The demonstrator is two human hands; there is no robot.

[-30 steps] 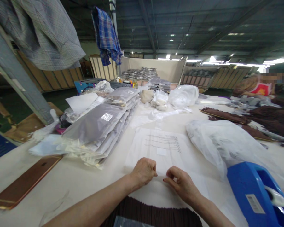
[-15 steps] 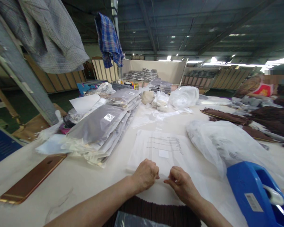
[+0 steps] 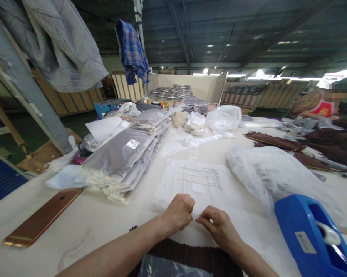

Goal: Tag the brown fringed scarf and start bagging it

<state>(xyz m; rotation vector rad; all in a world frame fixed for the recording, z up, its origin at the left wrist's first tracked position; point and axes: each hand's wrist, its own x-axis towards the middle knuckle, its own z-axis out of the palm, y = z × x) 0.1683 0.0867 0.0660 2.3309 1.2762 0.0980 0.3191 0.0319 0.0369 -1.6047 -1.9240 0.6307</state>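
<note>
Big and dim, the room has a dark roof with small lights, and a long white table [image 3: 104,223] fills the low part of the view. On the table, in front of the person, lies a flat clear plastic bag with black printed lines [image 3: 199,182]. All the other things are told from this bag.

At the near edge of the bag are both hands. The left hand [image 3: 179,211] is curled almost into a fist, and its finger and thumb pinch the bag's near edge. The right hand [image 3: 218,225] is curled too, with its fingertips pressed together on the same edge, just beside the left hand. The two hands almost touch. Just below the bag, between the arms, lies a dark brown pleated cloth [image 3: 187,256].

To the left of the bag sits a pile of packed grey clothes in clear bags [image 3: 124,154]. Farther left, near the table edge, lies a flat rose gold phone [image 3: 43,217]. To the right of the bag is a puffy heap of clear plastic bags [image 3: 271,173], and close to that a blue plastic tape holder [image 3: 303,231]. Far behind the bag, up high, hangs a blue checked shirt [image 3: 131,52].
</note>
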